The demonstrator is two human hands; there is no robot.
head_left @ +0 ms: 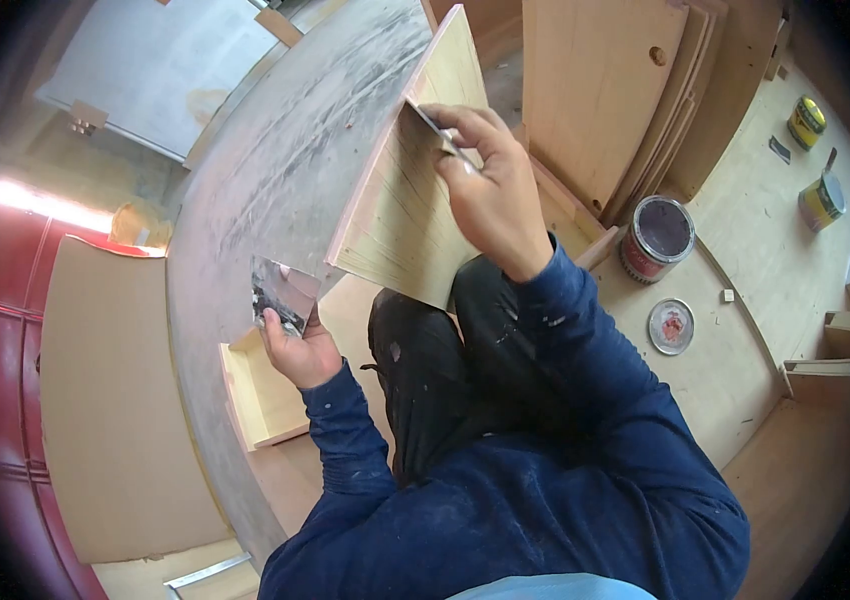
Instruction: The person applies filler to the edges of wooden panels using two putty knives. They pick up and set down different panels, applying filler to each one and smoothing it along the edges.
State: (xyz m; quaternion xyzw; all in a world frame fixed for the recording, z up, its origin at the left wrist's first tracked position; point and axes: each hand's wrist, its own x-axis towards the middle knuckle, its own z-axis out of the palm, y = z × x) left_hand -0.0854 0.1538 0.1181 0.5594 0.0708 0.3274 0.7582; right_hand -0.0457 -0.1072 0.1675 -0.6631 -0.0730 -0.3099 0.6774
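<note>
A pale wooden panel [395, 225] leans up from my knees, with a pinkish strip along its long left edge. My right hand [500, 195] is closed around a thin metal scraper [430, 122] at the panel's upper edge; its blade is seen nearly edge-on, so whether it touches the wood is hard to tell. Lower down on the left, my left hand [307, 352] grips a small flat square plate [287, 285] smeared with dark and pinkish paste. The plate is apart from the panel.
An open can [659, 240] stands right of my knees, with a stained round lid [671, 327] near it. Tall wooden panels [595, 90] lean behind. Two yellow cans [821, 200] sit far right. A shallow wooden box [270, 390] lies lower left, by a brown sheet [125, 400].
</note>
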